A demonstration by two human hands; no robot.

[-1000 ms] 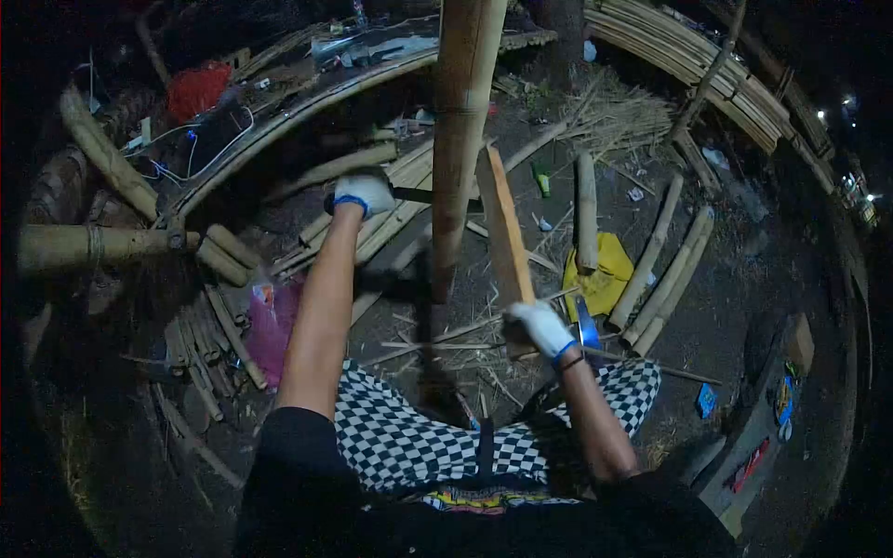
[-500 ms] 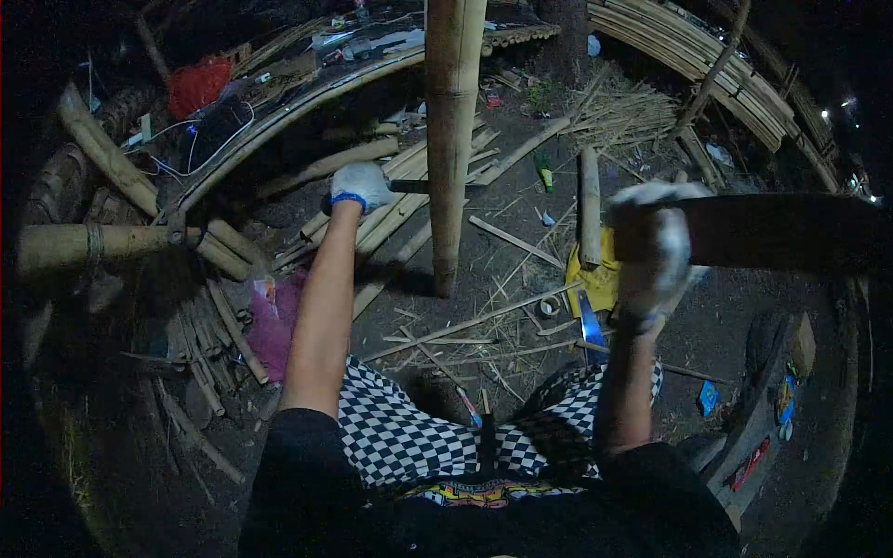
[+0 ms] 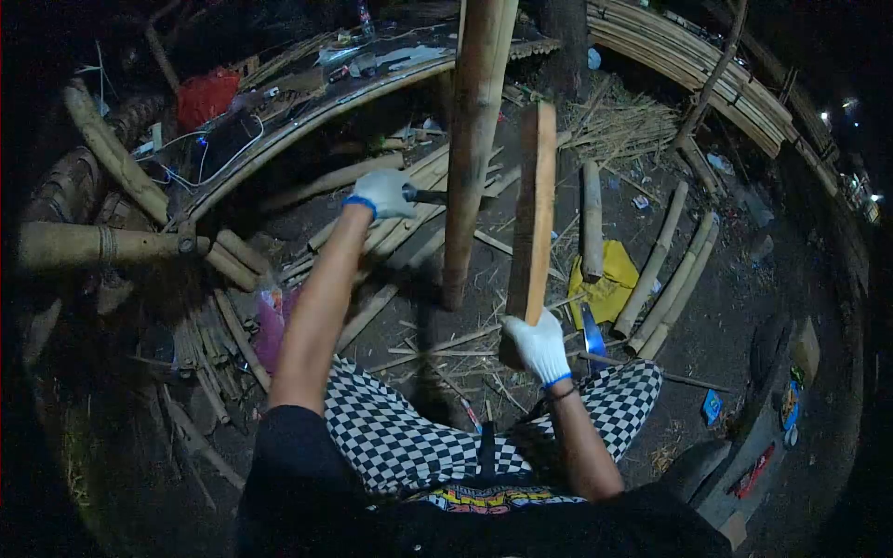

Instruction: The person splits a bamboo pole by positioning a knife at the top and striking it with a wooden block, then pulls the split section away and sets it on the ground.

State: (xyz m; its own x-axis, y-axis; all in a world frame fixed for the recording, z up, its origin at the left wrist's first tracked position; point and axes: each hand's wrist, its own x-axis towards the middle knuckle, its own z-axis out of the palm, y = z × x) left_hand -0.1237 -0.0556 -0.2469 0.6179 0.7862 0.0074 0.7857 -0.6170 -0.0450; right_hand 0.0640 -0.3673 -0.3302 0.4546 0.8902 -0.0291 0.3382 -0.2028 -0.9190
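Note:
My left hand (image 3: 379,193), in a white knit glove with a blue cuff, is closed round the handle of a dark-bladed knife (image 3: 430,196). Its blade meets the bamboo pole (image 3: 473,130), and a bit of it shows on the pole's right side. The pole stands upright before me, running out of the top of the view. In my gloved right hand (image 3: 539,349) is the lower end of a thick wooden plank (image 3: 533,214), held upright just right of the pole.
Split bamboo strips (image 3: 400,232) lie on the ground at left. A yellow sheet (image 3: 606,284), a blue saw blade (image 3: 593,335) and bamboo lengths (image 3: 659,260) lie at right. A cluttered bamboo platform (image 3: 391,70) stands behind, beside a red bag (image 3: 205,98).
My right hand has brought the plank from the far right, where it lay level, to upright beside the pole. The pole and left hand show slightly farther right.

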